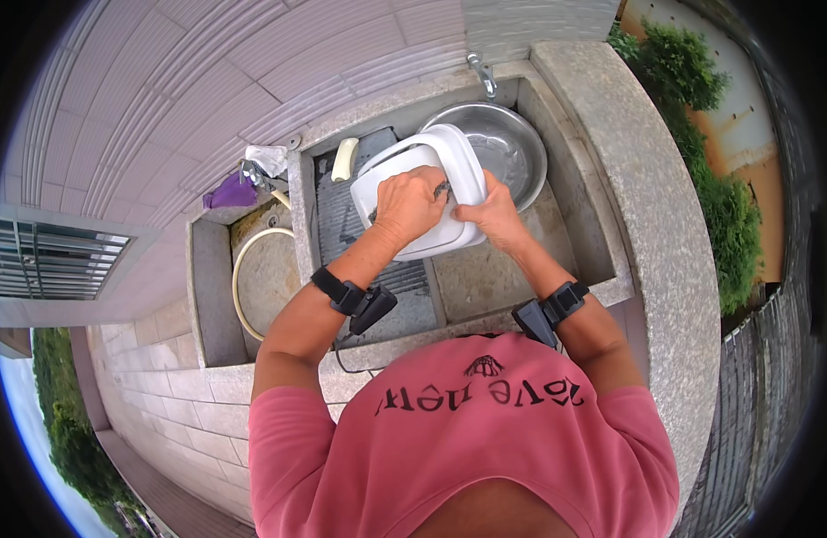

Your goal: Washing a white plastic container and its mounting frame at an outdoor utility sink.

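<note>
A white plastic container with a wide rim or handle is held tilted over the sink, between a ribbed washboard slab and a metal basin. My left hand is inside its opening, closed on a dark scouring pad that shows partly past the fingers. On the container's right side, my right hand grips the edge, thumb in front; its other fingers are partly hidden. The round stainless steel basin sits behind and right of the container, under a metal tap.
The ribbed slab has a cream curved piece on it. To the left, a smaller stone basin holds a cream hose. Purple cloth and white cloth lie near a second tap. A granite ledge borders the right.
</note>
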`<move>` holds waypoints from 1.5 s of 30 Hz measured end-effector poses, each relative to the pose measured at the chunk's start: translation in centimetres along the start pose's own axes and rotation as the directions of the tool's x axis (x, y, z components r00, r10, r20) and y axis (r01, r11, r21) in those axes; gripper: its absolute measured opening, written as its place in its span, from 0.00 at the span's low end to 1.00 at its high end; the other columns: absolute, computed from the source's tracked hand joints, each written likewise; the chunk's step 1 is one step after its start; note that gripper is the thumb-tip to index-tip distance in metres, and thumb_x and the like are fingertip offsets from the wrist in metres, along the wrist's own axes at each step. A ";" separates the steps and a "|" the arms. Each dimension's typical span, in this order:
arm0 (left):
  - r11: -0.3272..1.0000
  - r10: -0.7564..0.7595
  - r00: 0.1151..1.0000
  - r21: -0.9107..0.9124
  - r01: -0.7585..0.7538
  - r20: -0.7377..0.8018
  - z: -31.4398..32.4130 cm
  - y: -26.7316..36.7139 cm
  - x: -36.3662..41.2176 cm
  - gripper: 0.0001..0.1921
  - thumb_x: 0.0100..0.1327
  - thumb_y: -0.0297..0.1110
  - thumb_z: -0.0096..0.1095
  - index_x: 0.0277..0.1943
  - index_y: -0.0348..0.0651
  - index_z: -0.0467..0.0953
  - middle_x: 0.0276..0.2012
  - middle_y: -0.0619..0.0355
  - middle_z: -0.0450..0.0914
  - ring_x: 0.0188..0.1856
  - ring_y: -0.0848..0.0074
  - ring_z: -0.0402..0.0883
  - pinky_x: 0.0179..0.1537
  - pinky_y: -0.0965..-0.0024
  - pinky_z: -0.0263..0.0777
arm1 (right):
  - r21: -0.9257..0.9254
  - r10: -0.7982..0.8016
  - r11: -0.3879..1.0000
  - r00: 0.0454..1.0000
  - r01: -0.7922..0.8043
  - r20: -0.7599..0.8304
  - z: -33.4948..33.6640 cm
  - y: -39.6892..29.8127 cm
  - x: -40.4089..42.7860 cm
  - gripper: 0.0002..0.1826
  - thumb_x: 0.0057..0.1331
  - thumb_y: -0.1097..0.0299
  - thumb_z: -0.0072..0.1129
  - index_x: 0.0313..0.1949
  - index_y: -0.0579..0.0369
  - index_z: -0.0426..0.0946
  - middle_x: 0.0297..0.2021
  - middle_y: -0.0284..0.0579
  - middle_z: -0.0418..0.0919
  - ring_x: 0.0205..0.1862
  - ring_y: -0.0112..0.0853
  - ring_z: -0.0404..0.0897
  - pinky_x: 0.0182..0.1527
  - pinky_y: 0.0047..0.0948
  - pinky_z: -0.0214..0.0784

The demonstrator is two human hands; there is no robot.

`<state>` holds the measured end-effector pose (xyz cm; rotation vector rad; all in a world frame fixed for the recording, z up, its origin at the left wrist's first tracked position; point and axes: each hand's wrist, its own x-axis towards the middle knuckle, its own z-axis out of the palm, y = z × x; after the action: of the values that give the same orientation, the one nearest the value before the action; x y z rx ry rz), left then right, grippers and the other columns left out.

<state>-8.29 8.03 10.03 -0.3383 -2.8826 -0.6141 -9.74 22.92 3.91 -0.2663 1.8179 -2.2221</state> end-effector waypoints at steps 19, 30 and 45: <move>0.984 0.020 0.998 -0.178 -0.010 0.057 -0.1 0.0 -1.3 0.07 0.48 0.32 0.60 0.31 0.41 0.76 0.28 0.52 0.78 0.30 0.60 0.77 0.32 0.67 0.70 | 0.453 0.330 0.790 0.909 -0.413 0.254 -1.0 -0.1 0.9 0.22 0.42 0.85 0.61 0.40 0.65 0.72 0.33 0.46 0.77 0.32 0.32 0.78 0.37 0.30 0.72; 0.989 -0.045 0.996 -0.137 0.055 0.076 -0.4 -1.0 -0.8 0.07 0.49 0.35 0.59 0.29 0.42 0.77 0.25 0.51 0.78 0.30 0.60 0.77 0.31 0.64 0.69 | 0.446 0.338 0.802 0.918 -0.396 0.207 0.2 0.1 0.7 0.21 0.39 0.87 0.59 0.38 0.66 0.73 0.31 0.46 0.77 0.30 0.32 0.77 0.36 0.29 0.71; 0.998 -0.020 0.988 -0.054 0.029 0.153 -0.3 -0.2 -1.5 0.08 0.48 0.35 0.60 0.31 0.44 0.77 0.24 0.50 0.77 0.28 0.59 0.77 0.30 0.64 0.69 | 0.475 0.334 0.766 0.900 -0.433 0.281 -0.1 0.6 0.8 0.22 0.41 0.86 0.57 0.40 0.67 0.71 0.33 0.48 0.77 0.33 0.34 0.77 0.39 0.31 0.71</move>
<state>-6.89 7.48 9.88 -0.3737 -3.0237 -0.7033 -10.53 22.64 3.30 0.0220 0.9876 -2.1959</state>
